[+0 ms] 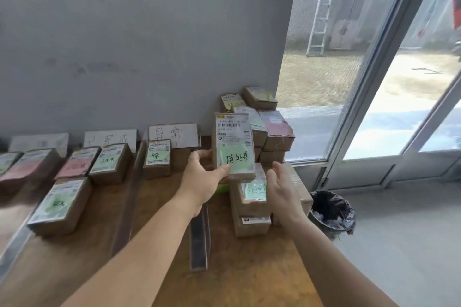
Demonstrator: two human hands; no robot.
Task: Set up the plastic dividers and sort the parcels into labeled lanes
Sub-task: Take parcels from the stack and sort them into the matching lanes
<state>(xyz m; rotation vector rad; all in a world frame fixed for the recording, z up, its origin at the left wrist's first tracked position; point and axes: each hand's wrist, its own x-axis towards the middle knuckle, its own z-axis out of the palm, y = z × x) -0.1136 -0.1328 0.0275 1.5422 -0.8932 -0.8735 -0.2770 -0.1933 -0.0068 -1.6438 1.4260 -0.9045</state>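
Note:
My left hand (203,179) grips a small cardboard parcel (234,143) with a shipping label and a green handwritten note, held upright above the table. My right hand (280,185) hovers just right of it, fingers relaxed, holding nothing. Below and behind them, unsorted parcels (252,203) are stacked at the table's right end, with more (274,132) piled by the window. Clear plastic dividers (127,197) (199,237) lie lengthwise on the wooden table (239,279). White lane labels (173,135) (109,139) stand against the wall. Sorted parcels (157,158) (109,163) (61,205) lie in the lanes.
A grey wall (139,57) runs behind the table. To the right are a glass door and window (374,82). A bin with a dark bag (331,212) stands on the floor beside the table's right edge. A third label card (38,143) stands at far left.

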